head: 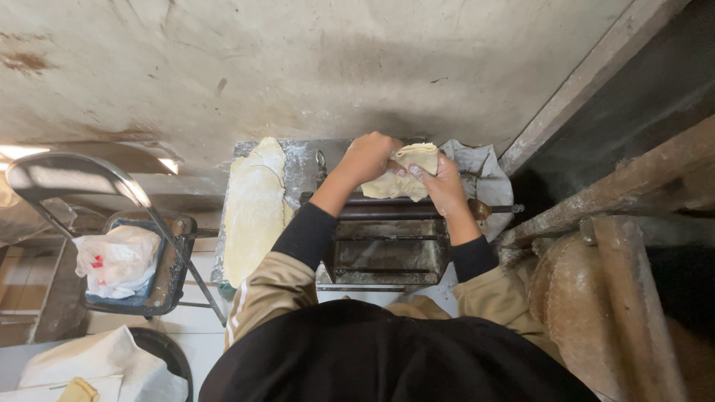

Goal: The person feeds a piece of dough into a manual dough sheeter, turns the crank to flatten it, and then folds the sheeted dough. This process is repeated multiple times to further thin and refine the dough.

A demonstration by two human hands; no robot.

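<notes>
Close to the person, a metal machine (387,249) with a dark roller (402,207) is sitting on the table. Above the roller, the left hand (369,158) and the right hand (442,182) are both gripping one folded lump of dough (408,173), fingers curled around it. Farther left, a long flat sheet of dough (255,208) is lying on the floury table (302,167). A white plastic bag (115,260) is resting on a chair well off to the left.

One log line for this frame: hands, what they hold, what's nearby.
left hand: grips folded dough | right hand: grips same dough | below: roller machine | beside: flat dough sheet
</notes>
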